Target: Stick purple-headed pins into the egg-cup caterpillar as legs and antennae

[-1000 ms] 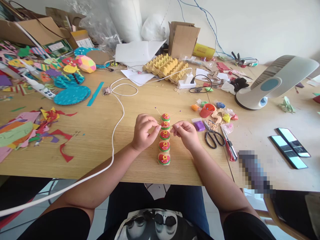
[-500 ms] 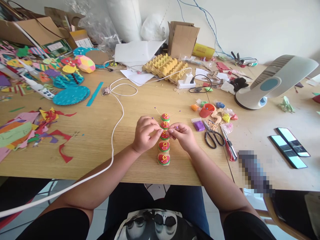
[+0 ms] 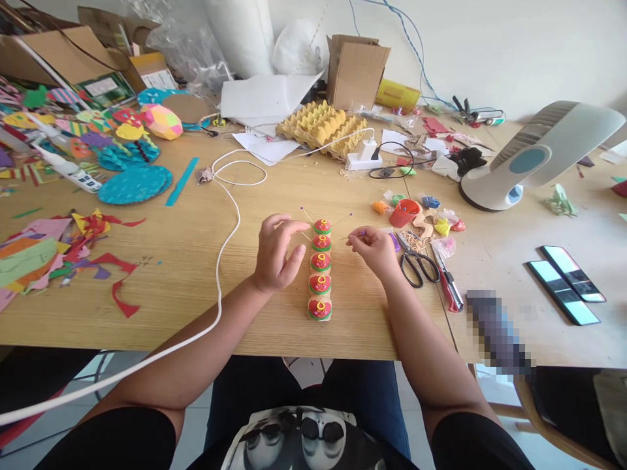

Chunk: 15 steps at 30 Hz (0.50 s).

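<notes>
A row of several red domes with green rims and yellow loops, a decorated egg-carton strip (image 3: 321,284), stands lengthwise in front of me. Thin sticks with purple tips (image 3: 306,214) jut out on both sides of its far end. To the left of the row, my left hand (image 3: 278,256) is open, fingers and thumb apart, close to a stick by the second dome. My right hand (image 3: 376,253), right of the row and apart from it, pinches a thin purple-tipped stick (image 3: 345,238) that points toward the domes.
Scissors (image 3: 419,264), a red utility knife (image 3: 449,281), a red cup (image 3: 405,213) and bags of coloured clay lie on the right. Farther right are a fan (image 3: 529,160) and two phones (image 3: 563,290). A white cable (image 3: 220,274) crosses on the left, beside paper scraps (image 3: 44,254). Egg trays (image 3: 321,127) sit behind.
Both hands have drawn apart from the middle of the row, uncovering the domes. My left hand has opened and my right hand has moved right with the stick.
</notes>
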Each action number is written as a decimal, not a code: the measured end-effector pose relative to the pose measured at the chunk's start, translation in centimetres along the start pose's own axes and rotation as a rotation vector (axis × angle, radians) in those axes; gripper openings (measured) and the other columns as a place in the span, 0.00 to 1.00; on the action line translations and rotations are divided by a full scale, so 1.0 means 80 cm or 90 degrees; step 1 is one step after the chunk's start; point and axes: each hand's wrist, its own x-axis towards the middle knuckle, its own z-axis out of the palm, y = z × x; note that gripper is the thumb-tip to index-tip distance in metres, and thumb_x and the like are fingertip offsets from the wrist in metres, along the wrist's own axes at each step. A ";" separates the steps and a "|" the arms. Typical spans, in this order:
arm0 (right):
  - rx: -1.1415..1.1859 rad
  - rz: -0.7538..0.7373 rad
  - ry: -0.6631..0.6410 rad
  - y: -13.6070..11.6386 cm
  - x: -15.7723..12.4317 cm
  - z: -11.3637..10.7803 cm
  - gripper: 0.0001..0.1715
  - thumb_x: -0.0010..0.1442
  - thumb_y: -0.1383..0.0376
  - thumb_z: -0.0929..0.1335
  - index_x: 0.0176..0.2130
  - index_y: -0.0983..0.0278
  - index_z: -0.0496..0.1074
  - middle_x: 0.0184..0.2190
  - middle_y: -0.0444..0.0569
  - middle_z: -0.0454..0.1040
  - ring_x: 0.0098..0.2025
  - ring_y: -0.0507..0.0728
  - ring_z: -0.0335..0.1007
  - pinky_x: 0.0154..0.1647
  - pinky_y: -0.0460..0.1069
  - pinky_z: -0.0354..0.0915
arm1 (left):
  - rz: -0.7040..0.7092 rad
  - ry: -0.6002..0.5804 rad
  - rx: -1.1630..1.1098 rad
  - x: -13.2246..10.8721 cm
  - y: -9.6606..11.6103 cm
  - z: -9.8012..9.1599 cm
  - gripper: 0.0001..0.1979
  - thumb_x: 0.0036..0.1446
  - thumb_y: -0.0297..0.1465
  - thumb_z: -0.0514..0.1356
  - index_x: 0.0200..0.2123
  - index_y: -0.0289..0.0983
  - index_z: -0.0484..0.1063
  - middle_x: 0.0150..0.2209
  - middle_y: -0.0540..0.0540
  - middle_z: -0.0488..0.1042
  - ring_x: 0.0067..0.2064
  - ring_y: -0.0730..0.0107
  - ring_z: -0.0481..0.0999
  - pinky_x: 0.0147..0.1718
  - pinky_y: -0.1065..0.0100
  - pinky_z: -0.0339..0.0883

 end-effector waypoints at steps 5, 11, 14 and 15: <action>-0.052 -0.014 -0.046 0.007 0.003 0.005 0.07 0.55 0.62 0.70 0.32 0.64 0.74 0.28 0.48 0.80 0.26 0.52 0.70 0.28 0.46 0.63 | 0.064 -0.125 0.046 0.000 -0.001 0.010 0.22 0.66 0.38 0.51 0.60 0.40 0.62 0.55 0.42 0.74 0.67 0.50 0.59 0.69 0.41 0.42; -0.101 -0.032 -0.050 0.013 0.005 0.006 0.06 0.55 0.63 0.69 0.32 0.63 0.75 0.28 0.48 0.80 0.27 0.52 0.71 0.27 0.46 0.62 | 0.070 -0.150 0.121 -0.001 0.000 0.013 0.21 0.65 0.38 0.52 0.59 0.41 0.61 0.54 0.43 0.75 0.67 0.47 0.60 0.69 0.38 0.37; -0.117 -0.042 -0.052 0.012 0.004 0.007 0.06 0.56 0.63 0.68 0.32 0.63 0.75 0.27 0.47 0.80 0.26 0.52 0.70 0.28 0.46 0.61 | 0.076 -0.154 0.139 -0.001 0.000 0.014 0.19 0.65 0.38 0.53 0.58 0.41 0.62 0.52 0.43 0.76 0.67 0.47 0.60 0.69 0.37 0.36; -0.120 -0.044 -0.054 0.012 0.004 0.008 0.06 0.56 0.63 0.68 0.32 0.63 0.75 0.27 0.47 0.80 0.26 0.52 0.70 0.28 0.46 0.61 | 0.076 -0.157 0.141 -0.001 0.000 0.015 0.19 0.65 0.38 0.53 0.57 0.41 0.62 0.52 0.43 0.76 0.67 0.46 0.60 0.69 0.36 0.37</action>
